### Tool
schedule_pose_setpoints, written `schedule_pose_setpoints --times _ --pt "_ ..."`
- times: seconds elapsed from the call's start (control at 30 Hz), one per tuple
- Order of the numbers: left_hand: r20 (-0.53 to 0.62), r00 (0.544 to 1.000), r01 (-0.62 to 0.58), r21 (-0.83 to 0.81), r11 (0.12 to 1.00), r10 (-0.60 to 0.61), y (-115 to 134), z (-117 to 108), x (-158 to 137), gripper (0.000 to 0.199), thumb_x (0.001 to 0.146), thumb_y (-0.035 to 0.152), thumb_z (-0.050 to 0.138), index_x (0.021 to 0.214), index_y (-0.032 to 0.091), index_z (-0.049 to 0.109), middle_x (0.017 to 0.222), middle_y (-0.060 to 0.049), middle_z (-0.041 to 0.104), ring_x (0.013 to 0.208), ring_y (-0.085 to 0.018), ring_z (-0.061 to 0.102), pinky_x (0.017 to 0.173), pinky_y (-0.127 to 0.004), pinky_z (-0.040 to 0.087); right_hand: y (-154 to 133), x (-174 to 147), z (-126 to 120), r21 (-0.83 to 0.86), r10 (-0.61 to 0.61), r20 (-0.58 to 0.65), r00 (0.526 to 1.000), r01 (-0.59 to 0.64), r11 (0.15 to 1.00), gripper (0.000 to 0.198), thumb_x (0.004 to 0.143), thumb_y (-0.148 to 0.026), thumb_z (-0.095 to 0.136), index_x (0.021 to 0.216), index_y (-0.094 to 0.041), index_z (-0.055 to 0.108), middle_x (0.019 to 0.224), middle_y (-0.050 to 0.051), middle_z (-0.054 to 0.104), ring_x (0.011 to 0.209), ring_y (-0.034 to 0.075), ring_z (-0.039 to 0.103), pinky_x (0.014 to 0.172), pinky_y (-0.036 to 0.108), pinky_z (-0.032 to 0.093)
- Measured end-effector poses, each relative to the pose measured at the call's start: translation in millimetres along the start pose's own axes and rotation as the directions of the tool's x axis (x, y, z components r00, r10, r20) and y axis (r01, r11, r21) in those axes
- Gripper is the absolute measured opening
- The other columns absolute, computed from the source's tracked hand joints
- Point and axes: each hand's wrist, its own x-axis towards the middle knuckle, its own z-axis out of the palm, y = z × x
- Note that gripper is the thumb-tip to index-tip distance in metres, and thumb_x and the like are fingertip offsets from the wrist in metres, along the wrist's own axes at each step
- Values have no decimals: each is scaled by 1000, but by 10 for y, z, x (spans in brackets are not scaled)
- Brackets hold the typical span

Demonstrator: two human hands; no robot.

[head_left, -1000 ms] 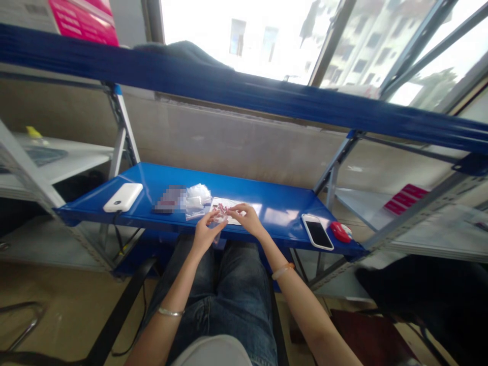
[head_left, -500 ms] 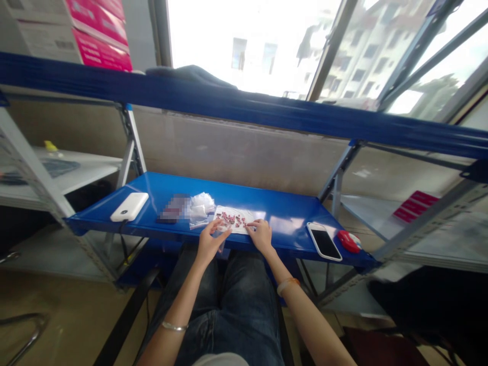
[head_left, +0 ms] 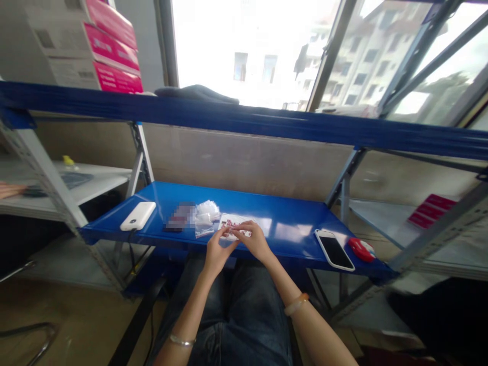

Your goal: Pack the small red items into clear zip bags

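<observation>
At the near edge of the blue counter, the left hand and the right hand meet over a white sheet scattered with small red pieces. Their fingertips come together just in front of those pieces, and each grip looks narrow, but whatever may sit between the fingers is too small to make out, so I cannot tell if either one holds anything. Just left of the sheet lies a heap of clear bags, next to a dark flat item that is partly pixelated. Farther left, near the counter's end, rests a white device with a dark cable running down from its front. Toward the right end, well apart from the hands, a white-edged phone lies flat, with a red-and-white object just beside it. A silver bangle circles the left forearm, and a pale bracelet the right. At far left, another person's hand shows above a pale neighbouring shelf.
</observation>
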Motion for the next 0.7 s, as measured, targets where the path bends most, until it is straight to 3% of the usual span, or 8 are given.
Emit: schedule_pose_setpoints --times 0.27,0.37,0.47,0.53,0.6,0.7 --pt "-59 997 40 -35 999 -42 76 -121 41 45 67 35 72 107 17 63 99 -10 68 94 -24 63 84 -38 50 -90 -84 0 118 25 207 978 -50 992 37 78 -47 60 101 -20 70 96 7 69 81 20 63 74 34 49" --pt "-98 994 48 -48 998 -53 99 -155 47 46 64 37 74 104 18 64 99 -9 68 95 -24 62 85 -38 49 -9 -42 -91 42 33 135 990 -39 998 48 80 -51 55 115 -19 63 101 9 68 86 22 62 77 36 49" --pt "-128 991 44 -23 999 -47 108 -203 64 44 64 37 75 101 17 65 97 -9 69 97 -24 61 87 -39 48 232 1 -443 -188 76 0 997 -75 979 55 80 -55 51 120 -18 59 109 13 65 95 27 60 80 39 48" --pt "-134 989 53 -22 998 -56 100 -237 81 42 65 37 74 100 17 65 97 -10 69 97 -24 61 88 -40 48 486 -37 -813 -446 96 -101 990 -131 885 57 81 -55 45 123 -18 57 117 15 61 103 32 57 84 46 45" --pt "-137 987 78 -48 996 -84 87 -262 96 42 65 37 74 101 17 64 100 -10 68 99 -25 61 86 -39 50 780 -167 -1213 -653 163 -243 956 -285 702 61 81 -55 39 125 -16 55 122 19 56 113 39 50 87 56 40" --pt "-143 982 107 -100 989 -121 78 -269 106 43 65 38 74 101 18 64 103 -11 67 102 -27 60 79 -37 53 1194 -514 -1698 -731 254 -415 873 -487 478 66 79 -60 35 127 -18 55 126 21 52 116 42 46 87 59 39"
